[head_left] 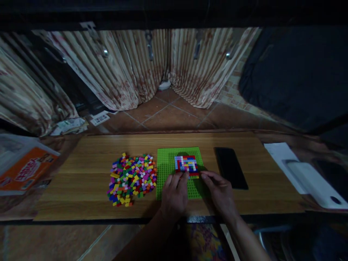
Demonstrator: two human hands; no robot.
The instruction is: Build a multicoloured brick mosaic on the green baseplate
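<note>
A green studded baseplate (165,159) lies on the wooden table, with a low multicoloured block of toy bricks (186,164) built on it. My left hand (174,192) is over the plate's lower left part, its fingers curled and pressed together at the near edge of the bricks. Thumb and forefinger of my right hand (220,190) pinch together by the near right corner of the bricks; whatever is between them is too small to make out. Left of the baseplate spreads a loose pile of small coloured bricks (133,177).
A black phone-like slab (231,168) lies right of the baseplate on the wooden table (89,159). Beyond the table's right end are a white device (317,185) and paper (280,159). An orange and white package (24,168) sits at the left. Striped curtains (122,69) hang behind.
</note>
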